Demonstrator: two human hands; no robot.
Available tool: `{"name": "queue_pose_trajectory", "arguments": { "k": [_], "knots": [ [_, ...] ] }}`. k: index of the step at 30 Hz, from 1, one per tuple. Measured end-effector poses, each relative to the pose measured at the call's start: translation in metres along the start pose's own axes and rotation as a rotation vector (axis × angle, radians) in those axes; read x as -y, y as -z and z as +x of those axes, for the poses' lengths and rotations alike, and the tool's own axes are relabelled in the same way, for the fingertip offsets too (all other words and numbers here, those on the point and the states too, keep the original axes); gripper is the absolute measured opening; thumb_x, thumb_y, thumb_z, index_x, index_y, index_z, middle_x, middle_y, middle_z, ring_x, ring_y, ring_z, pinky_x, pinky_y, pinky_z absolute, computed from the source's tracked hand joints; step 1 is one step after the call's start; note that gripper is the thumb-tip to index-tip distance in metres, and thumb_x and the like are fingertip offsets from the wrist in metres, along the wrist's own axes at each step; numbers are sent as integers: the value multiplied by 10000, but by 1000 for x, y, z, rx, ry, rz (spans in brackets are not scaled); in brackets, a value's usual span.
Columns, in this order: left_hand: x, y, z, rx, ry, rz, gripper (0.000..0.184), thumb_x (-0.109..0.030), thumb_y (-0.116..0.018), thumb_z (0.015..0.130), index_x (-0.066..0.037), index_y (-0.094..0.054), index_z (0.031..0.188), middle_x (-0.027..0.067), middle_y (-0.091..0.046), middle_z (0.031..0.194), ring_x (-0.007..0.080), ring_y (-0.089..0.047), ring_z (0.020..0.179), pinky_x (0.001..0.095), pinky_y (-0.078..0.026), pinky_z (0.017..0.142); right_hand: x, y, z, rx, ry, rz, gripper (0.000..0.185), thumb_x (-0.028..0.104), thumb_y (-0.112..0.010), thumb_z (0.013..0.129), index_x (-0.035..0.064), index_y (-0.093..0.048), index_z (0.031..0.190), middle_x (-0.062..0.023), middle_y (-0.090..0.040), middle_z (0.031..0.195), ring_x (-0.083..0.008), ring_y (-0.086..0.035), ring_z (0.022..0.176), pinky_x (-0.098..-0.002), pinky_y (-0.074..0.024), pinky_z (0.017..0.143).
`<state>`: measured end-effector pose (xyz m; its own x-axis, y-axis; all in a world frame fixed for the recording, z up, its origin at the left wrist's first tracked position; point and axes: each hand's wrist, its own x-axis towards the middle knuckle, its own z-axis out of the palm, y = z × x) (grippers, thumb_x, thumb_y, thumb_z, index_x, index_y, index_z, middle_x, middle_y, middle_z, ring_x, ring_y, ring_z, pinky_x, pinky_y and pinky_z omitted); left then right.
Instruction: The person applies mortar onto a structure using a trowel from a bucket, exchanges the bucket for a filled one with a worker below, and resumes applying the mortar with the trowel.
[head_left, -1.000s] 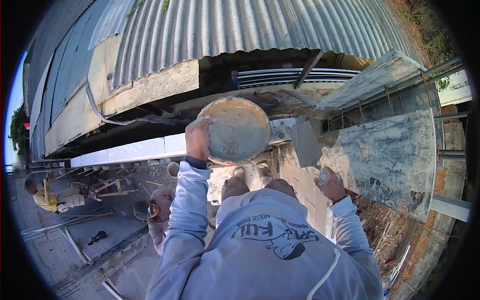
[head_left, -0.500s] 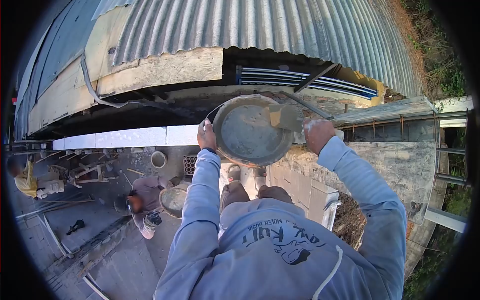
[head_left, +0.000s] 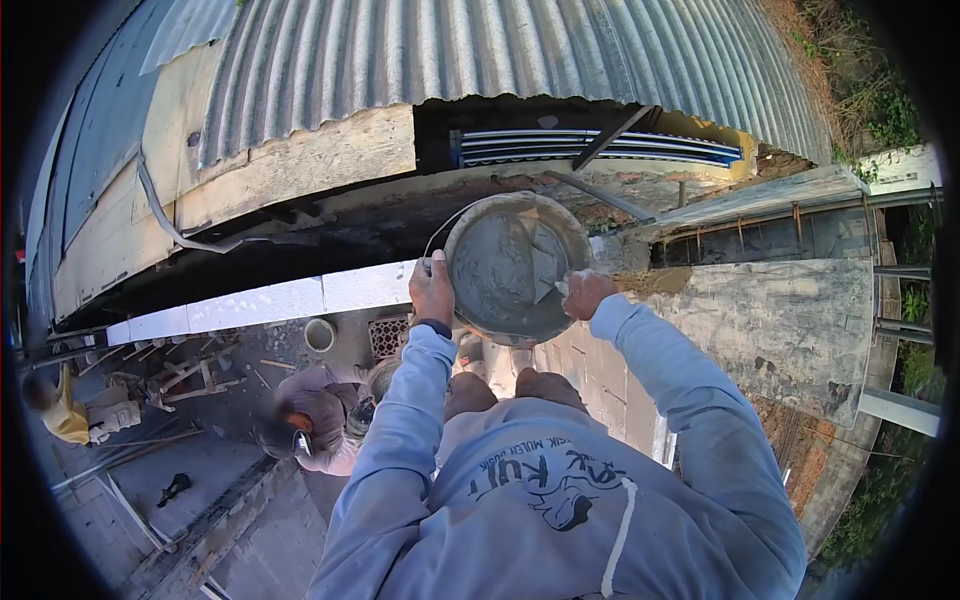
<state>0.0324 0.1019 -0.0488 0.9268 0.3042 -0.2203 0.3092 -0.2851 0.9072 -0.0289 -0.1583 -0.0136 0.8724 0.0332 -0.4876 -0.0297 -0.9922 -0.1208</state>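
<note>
A round bucket [head_left: 576, 225] of wet grey mortar [head_left: 490, 262] is in front of me, its thin wire handle [head_left: 441, 224] standing up at the left. My left hand [head_left: 432, 292] is closed on the bucket's left rim, with the thumb up by the handle. My right hand [head_left: 588, 295] is closed around the grip of a trowel at the right rim. The trowel's flat blade [head_left: 545, 265] lies in the mortar, partly coated. Most of the trowel's grip is hidden by my fingers.
White blocks [head_left: 270, 302] form a wall top to the left. A cement-smeared board [head_left: 770, 310] lies at the right. Corrugated roofing [head_left: 480, 50] overhangs ahead, above metal bars [head_left: 600, 148]. Two people [head_left: 310, 420] work below at the left, near another bucket [head_left: 320, 335].
My right hand has moved left and down, bringing the trowel from above the bucket's right rim into the mortar. The bucket has shifted slightly. The nearest person below has bent over a bucket.
</note>
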Motion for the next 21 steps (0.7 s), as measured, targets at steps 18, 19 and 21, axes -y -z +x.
{"name": "queue_pose_trajectory", "arguments": {
  "k": [18,19,21],
  "knots": [
    [-29,-13,-22,64,-111,54,422,-361,-540,919,-15,-489,683,49,-470,597,147,-383,579,332,-378,570,-53,-30,-72,-157,-15,280,365,330,-642,719,91,-585,990,-160,-642,843,-360,-617,807,-458,-487,729],
    [-28,-14,-23,72,-104,16,424,-363,-541,919,-15,-488,682,48,-466,597,143,-382,580,329,-377,568,-55,-33,-74,-218,4,258,287,300,-645,710,106,-588,913,-163,-635,789,-361,-617,763,-460,-491,682],
    [-28,-13,-29,86,-81,-57,427,-366,-541,918,-15,-487,681,45,-459,596,134,-379,581,324,-375,566,-53,-25,-76,-65,-23,319,381,341,-638,724,115,-597,1029,-163,-648,865,-360,-619,823,-458,-492,741]
  ]
}}
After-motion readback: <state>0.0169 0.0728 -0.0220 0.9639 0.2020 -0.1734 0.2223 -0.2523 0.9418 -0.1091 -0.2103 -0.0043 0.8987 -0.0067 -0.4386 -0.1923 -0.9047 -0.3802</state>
